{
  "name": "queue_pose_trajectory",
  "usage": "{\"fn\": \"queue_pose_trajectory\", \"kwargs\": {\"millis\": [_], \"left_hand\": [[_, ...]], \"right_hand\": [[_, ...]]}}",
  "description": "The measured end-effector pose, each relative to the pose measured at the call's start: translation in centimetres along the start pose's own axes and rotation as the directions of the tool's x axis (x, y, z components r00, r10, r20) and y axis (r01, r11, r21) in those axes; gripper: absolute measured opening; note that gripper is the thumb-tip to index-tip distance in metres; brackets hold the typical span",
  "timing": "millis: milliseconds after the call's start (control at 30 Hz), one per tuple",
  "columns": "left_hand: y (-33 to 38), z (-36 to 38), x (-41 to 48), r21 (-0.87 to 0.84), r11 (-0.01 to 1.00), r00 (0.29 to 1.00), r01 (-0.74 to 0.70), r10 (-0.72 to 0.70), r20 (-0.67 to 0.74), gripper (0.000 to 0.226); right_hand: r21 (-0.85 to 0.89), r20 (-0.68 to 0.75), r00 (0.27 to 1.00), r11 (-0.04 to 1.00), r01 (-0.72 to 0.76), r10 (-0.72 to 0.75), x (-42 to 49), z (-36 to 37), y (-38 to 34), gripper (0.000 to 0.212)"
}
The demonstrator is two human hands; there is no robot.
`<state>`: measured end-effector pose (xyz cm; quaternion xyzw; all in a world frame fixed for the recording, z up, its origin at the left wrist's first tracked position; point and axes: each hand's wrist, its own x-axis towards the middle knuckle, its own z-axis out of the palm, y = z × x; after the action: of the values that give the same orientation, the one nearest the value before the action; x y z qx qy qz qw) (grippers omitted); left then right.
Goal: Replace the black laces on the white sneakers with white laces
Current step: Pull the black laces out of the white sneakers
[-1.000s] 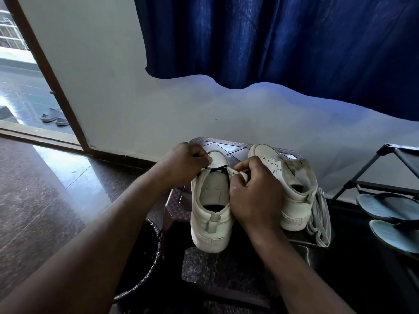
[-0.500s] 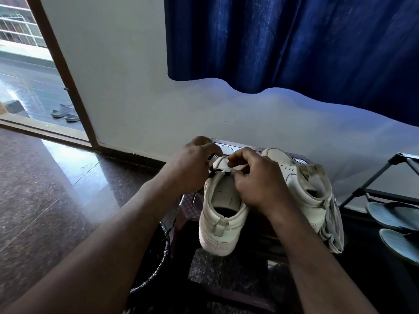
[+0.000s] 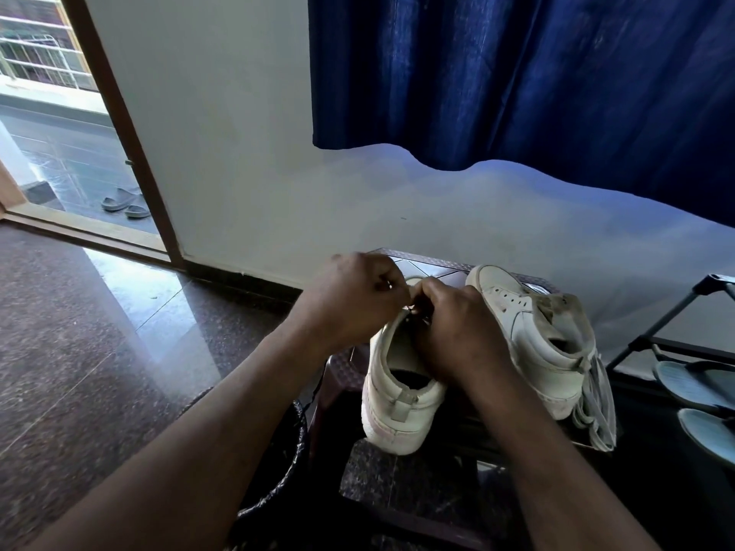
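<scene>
Right hand [image 3: 457,332] has shifted forward to left hand [image 3: 350,296]; both pinch the sneaker [image 3: 393,391].

Brown stool [image 3: 433,266], left white sneaker [image 3: 397,407], right white sneaker [image 3: 533,340], white laces [image 3: 596,407]

white sneakers [image 3: 401,385], blue curtain [image 3: 517,73]

One wide-angle view, worn on the head, faces forward and down, close over a worn white leather sneaker [image 3: 397,411] on a dark patterned plastic stool [image 3: 433,266], pale plaster wall [image 3: 246,153] beyond.
</scene>
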<state>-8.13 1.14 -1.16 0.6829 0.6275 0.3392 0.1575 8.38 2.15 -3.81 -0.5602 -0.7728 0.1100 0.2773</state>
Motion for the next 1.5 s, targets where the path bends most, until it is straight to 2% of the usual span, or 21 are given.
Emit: {"fn": "queue_pose_trajectory", "kwargs": {"millis": [67,167,233,333,433,533,700,767,833,900,967,1000,1033,1067,1133,1200,1233,1300,1367,1433,1500], "left_hand": [[0.3,0.6,-0.4,-0.005,0.999,0.995,0.039,-0.038,0.089,0.016],[0.2,1.1,-0.6,0.107,0.994,0.998,0.028,-0.034,0.052,0.035],[0.1,1.1,-0.4,0.188,0.982,1.0,0.003,-0.003,-0.001,0.021],[-0.1,1.1,-0.4,0.264,0.964,0.999,-0.023,0.032,-0.03,0.012],[-0.4,1.1,-0.4,0.215,0.976,1.0,-0.015,0.012,0.015,0.012],[-0.6,1.3,-0.4,0.163,0.987,1.0,0.018,-0.019,0.007,0.012],[-0.2,1.2,-0.4,0.088,0.989,0.993,0.114,-0.113,-0.021,0.012],[-0.1,1.2,-0.4,0.056,0.988,0.99,0.141,-0.141,-0.017,0.012],[-0.1,1.2,-0.5,0.042,0.988,0.988,0.152,-0.151,-0.025,0.013],[-0.2,1.2,-0.6,0.042,0.987,0.987,0.157,-0.155,-0.032,0.013],[-0.1,1.2,-0.6,0.057,0.986,0.987,0.158,-0.156,-0.036,0.014],[-0.1,1.3,-0.6,0.062,0.985,0.987,0.159,-0.156,-0.04,0.015],[-0.1,1.4,-0.6,0.065,0.985,0.987,0.158,-0.155,-0.043,0.015],[-0.1,1.4,-0.6,0.066,0.986,0.987,0.156,-0.154,-0.043,0.016],[0.0,1.5,-0.5,0.059,0.986,0.988,0.154,-0.152,-0.037,0.015],[0.0,1.4,-0.5,0.04,0.987,0.988,0.155,-0.154,-0.033,0.013],[0.0,1.4,-0.5,0.032,0.987,0.987,0.159,-0.158,-0.034,0.012],[0.0,1.3,-0.5,0.029,0.986,0.986,0.164,-0.163,-0.04,0.012],[0.0,1.4,-0.5,0.031,0.985,0.985,0.169,-0.167,-0.043,0.012],[0.0,1.5,-0.4,0.034,0.984,0.984,0.175,-0.174,-0.041,0.012],[-0.1,1.7,-0.4,0.041,0.983,0.983,0.181,-0.179,-0.043,0.012]], "right_hand": [[0.034,-0.02,1.0,0.999,-0.004,0.005,-0.1,0.2,0.0,0.018],[0.135,-0.086,0.995,0.991,-0.028,0.04,0.0,0.6,0.1,0.021],[0.188,-0.193,0.98,0.982,-0.015,0.052,-0.1,0.8,0.2,0.025],[0.364,-0.429,0.888,0.931,0.002,0.166,-0.5,0.8,0.8,0.027],[0.572,-0.372,0.876,0.819,-0.045,0.307,-0.8,0.9,1.1,0.02],[0.408,-0.239,0.948,0.908,-0.097,0.209,-0.3,0.9,1.3,0.011],[0.077,-0.137,0.987,0.994,-0.076,0.086,0.6,0.7,1.6,0.012],[0.054,-0.188,0.981,0.998,-0.034,0.043,0.6,0.7,1.4,0.007],[0.148,-0.314,0.949,0.989,0.029,0.019,0.3,0.9,1.3,0.004],[0.45,-0.383,0.905,0.893,0.008,0.184,0.2,0.6,1.3,0.011],[0.842,-0.238,0.854,0.536,-0.055,0.462,0.5,-0.3,1.2,0.022],[0.925,-0.134,0.839,0.369,-0.084,0.527,0.6,-0.8,1.2,0.026],[0.946,-0.081,0.838,0.307,-0.105,0.539,0.6,-1.1,1.3,0.028],[0.933,-0.075,0.849,0.338,-0.126,0.523,0.5,-1.2,1.3,0.026],[0.797,-0.147,0.892,0.585,-0.149,0.428,0.4,-0.8,1.4,0.017],[0.494,-0.169,0.954,0.859,-0.134,0.246,0.5,-0.3,1.3,0.013],[0.31,-0.134,0.979,0.945,-0.104,0.152,0.6,-0.2,1.2,0.015],[0.001,-0.016,0.999,1.0,-0.028,0.028,0.7,-0.6,0.4,0.025],[-0.217,0.106,0.993,0.976,-0.022,0.046,0.4,-1.6,-0.8,0.026],[-0.328,0.157,0.981,0.943,-0.053,0.11,0.2,-2.3,-1.6,0.022],[-0.308,0.127,0.986,0.949,-0.064,0.107,0.1,-2.3,-1.6,0.018]]}}
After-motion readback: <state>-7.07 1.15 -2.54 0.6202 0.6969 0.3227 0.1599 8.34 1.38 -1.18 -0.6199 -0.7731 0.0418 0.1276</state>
